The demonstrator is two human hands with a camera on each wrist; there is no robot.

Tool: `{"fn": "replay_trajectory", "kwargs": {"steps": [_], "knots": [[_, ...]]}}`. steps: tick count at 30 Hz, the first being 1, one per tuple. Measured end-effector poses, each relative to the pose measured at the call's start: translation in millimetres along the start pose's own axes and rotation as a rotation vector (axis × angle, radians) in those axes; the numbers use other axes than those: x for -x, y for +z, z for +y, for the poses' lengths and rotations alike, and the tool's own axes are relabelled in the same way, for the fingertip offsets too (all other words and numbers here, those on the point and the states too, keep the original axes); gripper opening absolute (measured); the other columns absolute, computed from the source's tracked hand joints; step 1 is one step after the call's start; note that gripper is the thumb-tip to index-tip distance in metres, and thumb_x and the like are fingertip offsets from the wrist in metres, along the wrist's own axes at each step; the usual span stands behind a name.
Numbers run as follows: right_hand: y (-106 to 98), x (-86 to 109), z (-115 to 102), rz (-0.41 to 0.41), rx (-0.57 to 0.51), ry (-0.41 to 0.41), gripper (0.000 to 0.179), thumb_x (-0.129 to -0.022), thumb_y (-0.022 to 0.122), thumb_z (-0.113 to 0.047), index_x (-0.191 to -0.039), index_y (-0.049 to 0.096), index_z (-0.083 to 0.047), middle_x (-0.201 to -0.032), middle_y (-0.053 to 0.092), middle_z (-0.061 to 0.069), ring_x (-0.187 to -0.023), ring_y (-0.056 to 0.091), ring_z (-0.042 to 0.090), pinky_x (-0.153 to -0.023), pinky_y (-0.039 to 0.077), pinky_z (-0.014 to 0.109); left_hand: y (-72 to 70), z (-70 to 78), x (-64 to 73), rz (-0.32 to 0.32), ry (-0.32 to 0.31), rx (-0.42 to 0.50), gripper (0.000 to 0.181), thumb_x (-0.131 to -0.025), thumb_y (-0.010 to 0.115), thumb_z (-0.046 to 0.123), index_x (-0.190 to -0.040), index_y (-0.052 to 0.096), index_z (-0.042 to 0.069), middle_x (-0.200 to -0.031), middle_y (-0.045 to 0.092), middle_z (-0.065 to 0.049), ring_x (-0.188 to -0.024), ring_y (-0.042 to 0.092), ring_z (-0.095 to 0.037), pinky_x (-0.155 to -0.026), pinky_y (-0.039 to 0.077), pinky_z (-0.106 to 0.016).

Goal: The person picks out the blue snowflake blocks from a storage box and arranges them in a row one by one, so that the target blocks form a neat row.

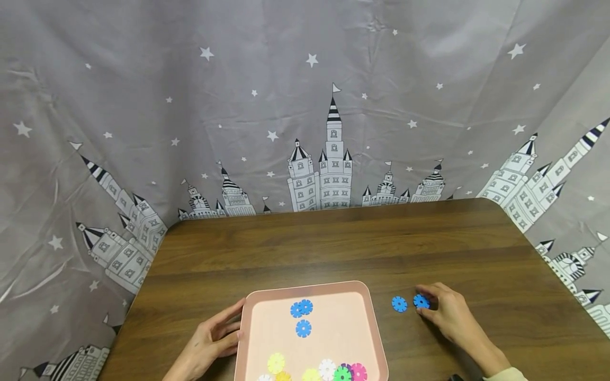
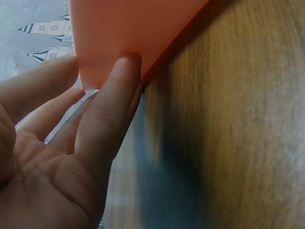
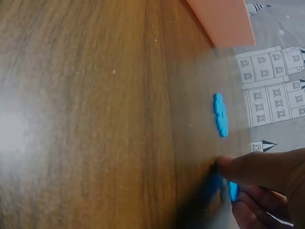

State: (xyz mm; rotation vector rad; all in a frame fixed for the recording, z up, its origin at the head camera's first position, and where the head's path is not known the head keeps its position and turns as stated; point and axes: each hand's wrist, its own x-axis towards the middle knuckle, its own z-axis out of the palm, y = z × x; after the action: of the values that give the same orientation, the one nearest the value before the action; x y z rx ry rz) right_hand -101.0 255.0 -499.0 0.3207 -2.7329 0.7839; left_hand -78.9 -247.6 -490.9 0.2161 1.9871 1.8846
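A pink tray [image 1: 310, 290] stands at the front of the wooden table, and three blue notched discs [image 1: 303, 328] lie toward its back. My left hand [image 1: 208, 340] is at the tray's left wall. Its fingers [image 2: 108, 102], fairly straight, touch the outside of that wall near a corner in the left wrist view. To the right of the tray, my right hand [image 1: 448, 312] pinches a blue snowflake-shaped disc [image 1: 421, 301] between thumb and fingers, low over the table. Another blue disc [image 1: 399, 304] lies flat on the wood between that hand and the tray.
Along the tray's front are several more notched discs: yellow [image 1: 276, 363], white [image 1: 326, 369], green [image 1: 342, 374] and pink [image 1: 359, 372], some overlapping. Behind the table [image 1: 333, 238] hangs a grey curtain [image 1: 267, 106] printed with castles and stars.
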Motion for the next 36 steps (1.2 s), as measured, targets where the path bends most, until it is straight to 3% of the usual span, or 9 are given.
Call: {"fn": "replay_trajectory", "kwargs": {"steps": [10,25,30,36], "knots": [[-2.8,-2.8,-1.3,-0.085,-0.059,0.093,0.042,-0.069,0.086,0.001,-0.108,0.071,0.006,-0.098,0.069,0.009,-0.084,0.068,0.023,-0.074,0.056,0.036,-1.2,-2.9,-1.1,-0.042,0.062,0.021,0.064,-0.098,0.057,0.002,-0.154,0.024,0.0,-0.153,0.014,-0.035,-0.118,0.057,-0.008,-0.086,0.055,-0.04],[-4.5,-1.6,-4.8,-0.125,-0.086,0.144,0.043,-0.072,0.084,0.002,-0.111,0.069,0.007,-0.1,0.068,0.009,-0.087,0.067,0.025,-0.077,0.056,0.038,0.0,-2.4,0.0,-0.027,0.05,0.003,0.065,-0.098,0.058,0.004,-0.153,0.023,-0.003,-0.153,0.016,-0.036,-0.116,0.058,-0.008,-0.085,0.055,-0.041],[-4.7,-0.6,-5.4,-0.124,-0.103,0.155,0.044,-0.072,0.084,0.002,-0.112,0.068,0.008,-0.1,0.068,0.009,-0.088,0.067,0.025,-0.077,0.056,0.037,0.4,0.1,-0.1,-0.008,0.017,-0.011,0.068,-0.097,0.06,0.006,-0.153,0.022,-0.004,-0.152,0.019,-0.037,-0.115,0.058,-0.005,-0.084,0.055,-0.04],[-3.4,-0.1,-4.3,-0.116,-0.098,0.151,0.043,-0.072,0.084,0.001,-0.112,0.069,0.007,-0.1,0.068,0.007,-0.09,0.067,0.025,-0.079,0.055,0.038,-0.5,-1.3,0.2,-0.036,0.049,0.01,0.065,-0.099,0.057,0.004,-0.153,0.022,-0.004,-0.153,0.014,-0.037,-0.116,0.058,-0.006,-0.085,0.055,-0.041]]}}
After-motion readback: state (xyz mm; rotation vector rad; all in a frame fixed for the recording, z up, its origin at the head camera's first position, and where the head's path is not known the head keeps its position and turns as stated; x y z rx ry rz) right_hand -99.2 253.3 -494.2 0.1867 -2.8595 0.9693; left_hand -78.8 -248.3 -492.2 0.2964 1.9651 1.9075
